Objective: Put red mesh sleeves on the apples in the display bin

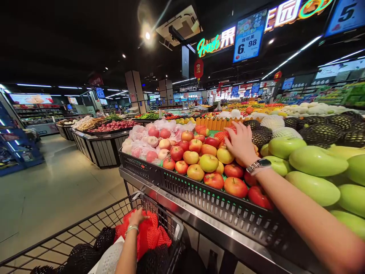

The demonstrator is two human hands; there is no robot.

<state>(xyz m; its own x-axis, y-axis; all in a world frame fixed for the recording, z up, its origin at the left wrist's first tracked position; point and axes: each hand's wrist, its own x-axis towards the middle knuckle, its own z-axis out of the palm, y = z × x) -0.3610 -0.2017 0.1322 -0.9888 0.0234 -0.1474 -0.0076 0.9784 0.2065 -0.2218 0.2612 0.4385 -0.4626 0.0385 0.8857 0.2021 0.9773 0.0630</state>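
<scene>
My right hand (241, 142), with a watch on the wrist, reaches over a black crate (199, 194) of red and yellow apples (209, 163). Its fingers curl down onto fruit in orange net (225, 134) at the back of the pile; what they grip is hidden. My left hand (137, 217), with a bracelet on the wrist, rests on a red mesh bag (151, 234) inside a wire shopping cart (85, 224). Its fingers lie on the mesh.
Large green mangoes (316, 161) lie right of the apples, black-netted fruit (322, 131) behind them. Pink apples in foam sleeves (142, 142) fill the crate's left end. Black net bags (82, 255) lie in the cart. Vegetable stands (105, 131) and an aisle floor (51, 190) are to the left.
</scene>
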